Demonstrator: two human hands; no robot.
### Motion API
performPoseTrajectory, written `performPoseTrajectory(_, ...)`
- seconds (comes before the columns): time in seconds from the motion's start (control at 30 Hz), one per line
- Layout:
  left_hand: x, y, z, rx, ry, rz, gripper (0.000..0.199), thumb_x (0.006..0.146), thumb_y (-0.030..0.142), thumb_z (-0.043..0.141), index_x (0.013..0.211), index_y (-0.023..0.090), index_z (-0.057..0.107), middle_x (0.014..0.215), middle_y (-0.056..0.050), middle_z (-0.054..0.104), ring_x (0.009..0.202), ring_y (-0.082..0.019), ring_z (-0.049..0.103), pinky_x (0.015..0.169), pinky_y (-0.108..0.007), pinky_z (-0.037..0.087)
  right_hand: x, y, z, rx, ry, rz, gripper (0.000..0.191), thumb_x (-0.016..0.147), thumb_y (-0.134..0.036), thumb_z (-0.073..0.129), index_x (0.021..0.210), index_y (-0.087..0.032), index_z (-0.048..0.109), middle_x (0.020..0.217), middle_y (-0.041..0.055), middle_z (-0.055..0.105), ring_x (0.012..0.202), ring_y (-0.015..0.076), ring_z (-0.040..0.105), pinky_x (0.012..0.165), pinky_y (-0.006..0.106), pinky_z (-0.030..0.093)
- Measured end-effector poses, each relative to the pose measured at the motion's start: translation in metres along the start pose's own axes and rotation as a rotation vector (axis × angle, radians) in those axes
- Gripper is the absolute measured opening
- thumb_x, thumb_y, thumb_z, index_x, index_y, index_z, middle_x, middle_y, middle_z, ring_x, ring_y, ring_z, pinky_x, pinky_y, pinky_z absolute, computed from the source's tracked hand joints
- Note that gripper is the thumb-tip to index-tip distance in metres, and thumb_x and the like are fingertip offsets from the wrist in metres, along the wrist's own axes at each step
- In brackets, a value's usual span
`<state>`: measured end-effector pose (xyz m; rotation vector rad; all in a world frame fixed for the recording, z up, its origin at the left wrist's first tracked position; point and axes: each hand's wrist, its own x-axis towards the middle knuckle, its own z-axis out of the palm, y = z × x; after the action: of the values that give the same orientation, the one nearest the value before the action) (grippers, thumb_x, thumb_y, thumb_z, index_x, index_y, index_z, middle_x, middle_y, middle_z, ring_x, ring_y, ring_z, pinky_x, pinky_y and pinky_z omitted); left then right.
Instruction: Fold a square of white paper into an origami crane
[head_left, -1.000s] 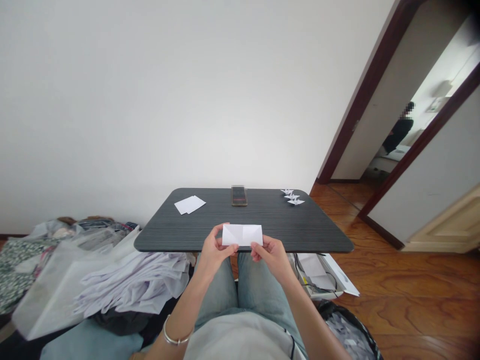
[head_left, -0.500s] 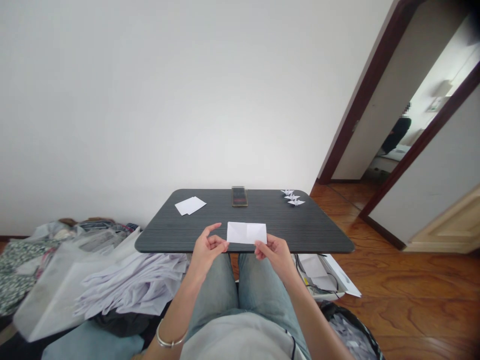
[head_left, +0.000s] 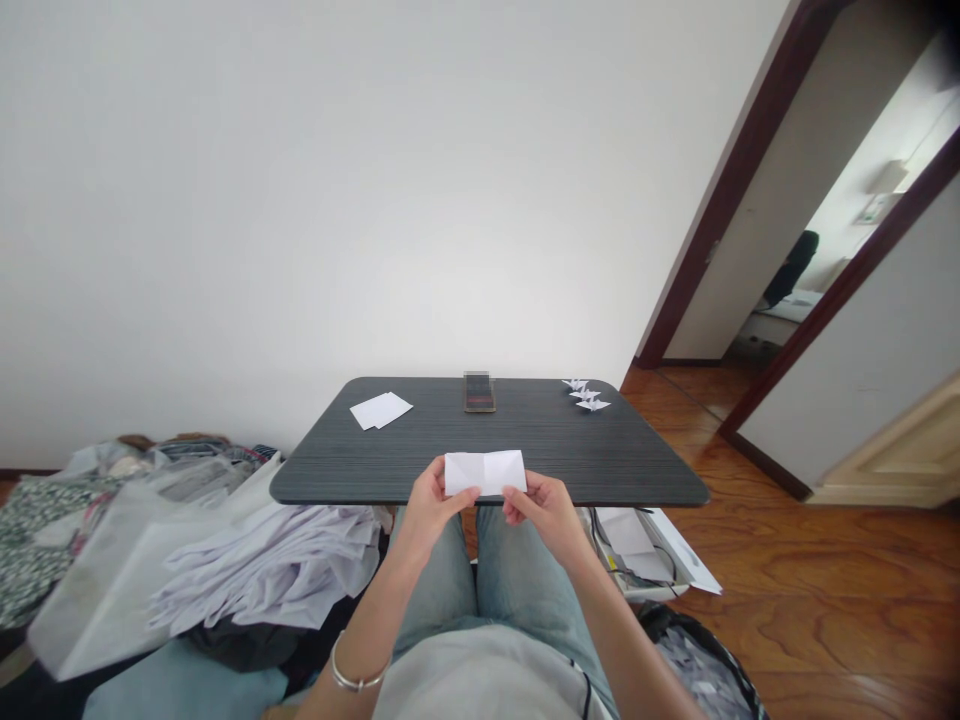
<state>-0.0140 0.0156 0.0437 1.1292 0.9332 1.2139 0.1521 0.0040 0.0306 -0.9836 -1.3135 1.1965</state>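
Note:
A white sheet of paper (head_left: 484, 471), folded into a wide rectangle with a crease down its middle, is held just above the near edge of the dark table (head_left: 420, 450). My left hand (head_left: 437, 503) grips its left end, thumb in front and fingers behind. At the lower right, my right hand (head_left: 546, 507) pinches the same paper between thumb and fingers. Flat white sheets (head_left: 381, 410) lie at the table's far left. Several small folded paper cranes (head_left: 589, 396) sit in a row at the far right.
A phone (head_left: 478, 392) stands at the table's back middle by the wall. Heaped clothes (head_left: 277, 570) lie low on the left. Below the table's right side are a box with papers and cables (head_left: 641, 555) and a black bag of scraps (head_left: 701, 660).
My left hand has closed on the paper's left end, its raised index finger now behind it. The paper has shifted slightly left and down. The person in the far room is less visible.

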Motion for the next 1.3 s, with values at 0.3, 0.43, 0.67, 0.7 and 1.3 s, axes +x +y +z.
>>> performPoseTrajectory(0.3,-0.003,0.002,0.005,0.086,0.031,0.036,0.049,0.060,0.022,0.071,0.104,0.014,0.051,0.084,-0.002,0.062,0.069,-0.014,0.058,0.055,-0.022,0.048,0.000,0.004,0.006,0.074,-0.045,0.044,0.019,0.064,-0.031,0.069,0.067,-0.014,0.062,0.053,-0.0008,0.061,0.042,0.0099,0.053,0.044,0.022,0.045)
performPoseTrajectory(0.43,-0.003,0.002,0.008,0.134,0.034,0.061,0.050,0.060,0.022,0.070,0.105,0.015,0.051,0.086,-0.003,0.062,0.071,-0.015,0.058,0.056,-0.022,0.048,0.002,0.009,0.011,0.098,-0.011,0.053,0.018,0.062,-0.030,0.070,0.066,-0.013,0.062,0.053,-0.0010,0.061,0.042,0.0102,0.053,0.044,0.022,0.045)
performPoseTrajectory(0.67,-0.004,0.000,0.009,0.208,0.048,0.114,0.049,0.062,0.020,0.068,0.107,0.015,0.050,0.085,-0.003,0.062,0.069,-0.014,0.058,0.059,-0.022,0.047,0.000,0.005,0.014,0.047,0.012,0.041,0.013,0.064,-0.025,0.066,0.062,-0.013,0.061,0.052,-0.0005,0.061,0.042,0.0108,0.054,0.044,0.022,0.045)
performPoseTrajectory(0.7,-0.004,-0.001,0.009,0.208,0.045,0.124,0.049,0.062,0.020,0.068,0.107,0.016,0.050,0.083,-0.003,0.061,0.068,-0.014,0.057,0.058,-0.022,0.046,0.000,0.004,0.014,0.046,0.018,0.044,0.013,0.064,-0.025,0.066,0.062,-0.013,0.061,0.051,-0.0006,0.061,0.042,0.0109,0.054,0.044,0.022,0.045)
performPoseTrajectory(1.3,-0.007,0.012,0.008,0.167,0.098,0.091,0.056,0.059,0.022,0.069,0.110,0.015,0.049,0.082,-0.002,0.060,0.061,-0.012,0.058,0.053,-0.022,0.047,0.001,-0.001,-0.015,0.027,0.059,0.056,0.019,0.063,-0.031,0.069,0.061,-0.015,0.059,0.051,-0.0003,0.063,0.043,0.0102,0.056,0.045,0.020,0.045)
